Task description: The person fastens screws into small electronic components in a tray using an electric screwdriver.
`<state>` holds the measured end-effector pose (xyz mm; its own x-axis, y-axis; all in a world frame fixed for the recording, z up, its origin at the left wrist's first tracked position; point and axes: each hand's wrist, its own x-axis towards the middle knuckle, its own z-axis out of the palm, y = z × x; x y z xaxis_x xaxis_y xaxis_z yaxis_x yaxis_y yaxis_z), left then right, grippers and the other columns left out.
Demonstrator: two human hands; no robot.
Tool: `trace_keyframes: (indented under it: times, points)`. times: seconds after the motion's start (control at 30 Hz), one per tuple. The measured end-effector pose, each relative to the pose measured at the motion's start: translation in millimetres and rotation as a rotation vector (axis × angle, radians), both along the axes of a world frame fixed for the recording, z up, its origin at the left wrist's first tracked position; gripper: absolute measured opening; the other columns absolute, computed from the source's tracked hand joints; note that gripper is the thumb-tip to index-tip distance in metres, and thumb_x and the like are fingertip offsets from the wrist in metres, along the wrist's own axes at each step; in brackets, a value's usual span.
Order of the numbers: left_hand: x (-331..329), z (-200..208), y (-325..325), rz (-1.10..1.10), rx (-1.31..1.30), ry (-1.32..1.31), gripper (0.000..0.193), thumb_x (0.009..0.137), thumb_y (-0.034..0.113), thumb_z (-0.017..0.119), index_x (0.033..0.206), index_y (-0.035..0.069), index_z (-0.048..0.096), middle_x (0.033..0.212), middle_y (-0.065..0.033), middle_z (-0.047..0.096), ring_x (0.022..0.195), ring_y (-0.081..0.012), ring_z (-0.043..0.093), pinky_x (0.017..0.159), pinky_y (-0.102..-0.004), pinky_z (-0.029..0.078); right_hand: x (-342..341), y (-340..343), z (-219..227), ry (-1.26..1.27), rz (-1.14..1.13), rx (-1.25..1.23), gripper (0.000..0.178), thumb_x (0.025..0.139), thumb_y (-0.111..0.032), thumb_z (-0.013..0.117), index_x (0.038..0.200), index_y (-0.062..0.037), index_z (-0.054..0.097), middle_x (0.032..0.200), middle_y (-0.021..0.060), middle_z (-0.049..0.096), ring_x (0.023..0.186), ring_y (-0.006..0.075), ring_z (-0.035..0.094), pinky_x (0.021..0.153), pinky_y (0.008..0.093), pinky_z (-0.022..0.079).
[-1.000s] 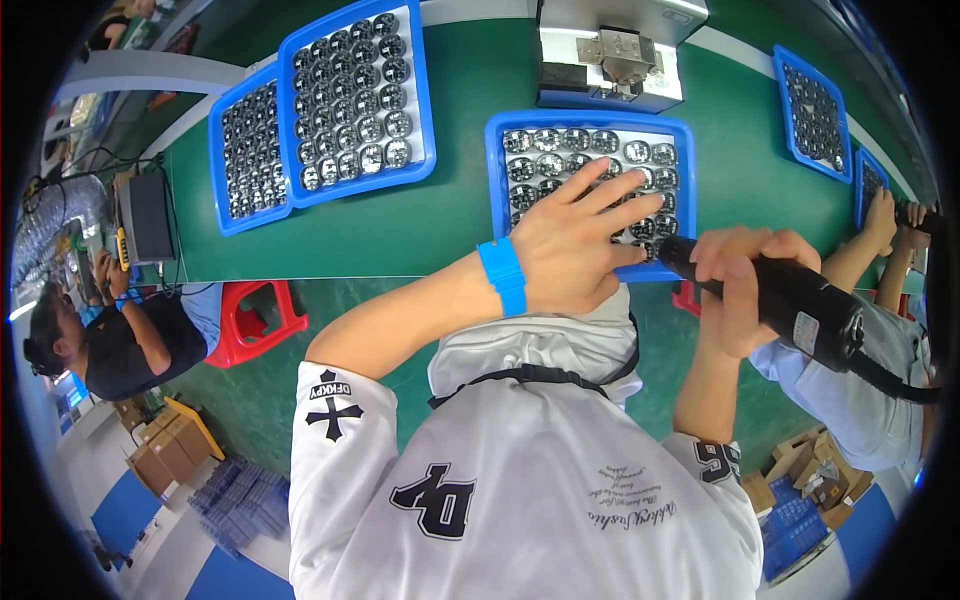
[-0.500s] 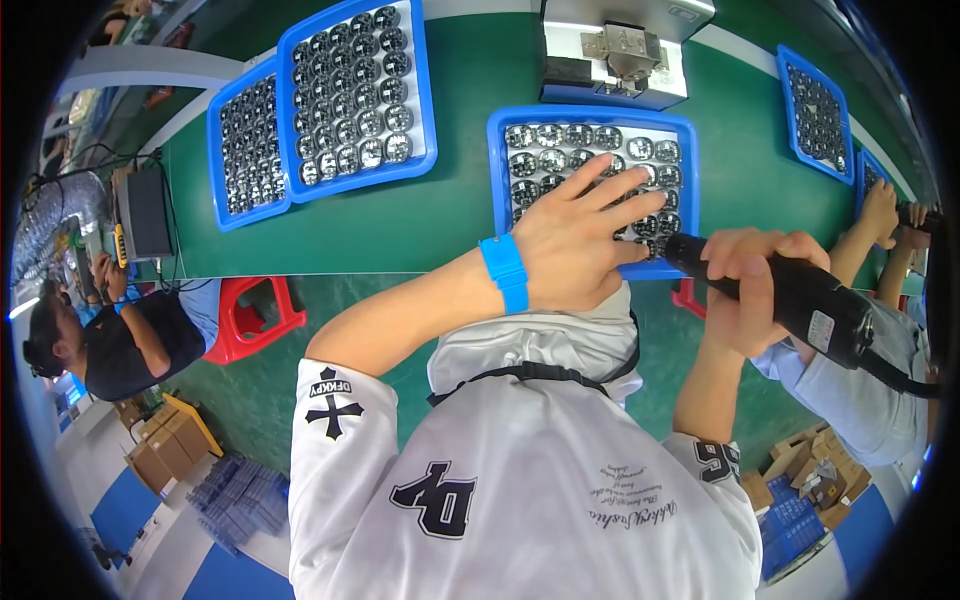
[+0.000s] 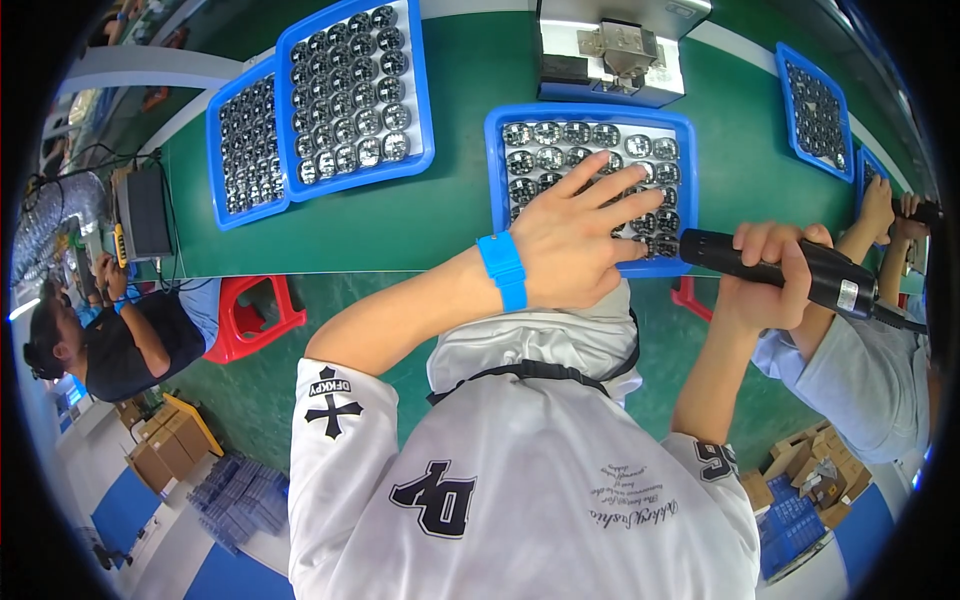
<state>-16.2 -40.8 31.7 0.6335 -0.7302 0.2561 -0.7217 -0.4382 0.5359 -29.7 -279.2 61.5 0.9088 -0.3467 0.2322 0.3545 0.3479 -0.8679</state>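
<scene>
A blue tray [image 3: 690,180] holds rows of small round parts, black and shiny silver, on a white liner. My left hand [image 3: 575,235] lies over this tray with its fingers spread and palm down. Its fingers cover some of the round parts [image 3: 548,132], and whether it touches them is hidden. A blue band [image 3: 502,272] circles the left wrist. My right hand [image 3: 775,275] is wrapped round a black tube-shaped corded tool [image 3: 830,275]. The tool's blunt front end points left, beside the tray's near right corner.
A metal fixture on a white and black block [image 3: 628,55] stands behind the tray. Two more filled blue trays [image 3: 428,120] [image 3: 215,150] lie at the left, others [image 3: 850,130] at the far right. Co-workers [image 3: 140,330] [image 3: 840,370] sit on both sides. A red stool [image 3: 240,330] is below the green table.
My right hand has drawn the tool a little to the right and turned it more level, its front end leaving the tray's corner. My left hand has hardly moved.
</scene>
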Motion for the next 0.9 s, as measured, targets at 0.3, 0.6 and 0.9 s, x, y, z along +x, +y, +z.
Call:
trace_keyframes:
  times: [0.3, 0.6, 0.9]
  points:
    - [0.4, 0.9, 0.0, -0.004, 0.011, 0.009, 0.038, 0.075, 0.018, 0.070, 0.111, 0.023, 0.081, 0.150, -0.0075, 0.054, 0.148, -0.0313, 0.040, 0.124, -0.0565, 0.025, -4.6, -5.7, -8.5, 0.017, -0.067, 0.110, 0.029, 0.086, -0.010, 0.053, 0.116, -0.0101, 0.055, 0.071, 0.0046, 0.050, 0.059, 0.0173, 0.048, 0.064, 0.0378, 0.043]
    - [-0.6, 0.0, -0.8, 0.002, -0.002, -0.008, 0.033, 0.075, 0.020, 0.072, 0.107, 0.021, 0.082, 0.148, -0.0078, 0.055, 0.146, -0.0307, 0.041, 0.125, -0.0559, 0.024, -9.9, 3.3, -5.4, -0.050, -0.035, -0.042, 0.034, 0.095, -0.022, 0.053, 0.127, -0.0080, 0.053, 0.074, 0.0067, 0.052, 0.061, 0.0197, 0.050, 0.067, 0.0412, 0.045]
    - [-3.7, -4.7, 1.2, 0.018, -0.009, 0.003, 0.037, 0.077, 0.018, 0.070, 0.112, 0.024, 0.081, 0.151, -0.0072, 0.053, 0.149, -0.0307, 0.038, 0.125, -0.0564, 0.024, -2.5, 29.6, 12.2, -0.110, 0.370, -0.088, 0.105, 0.089, -0.087, 0.041, 0.144, 0.0030, 0.044, 0.096, 0.0130, 0.058, 0.085, 0.0254, 0.057, 0.081, 0.0462, 0.047]
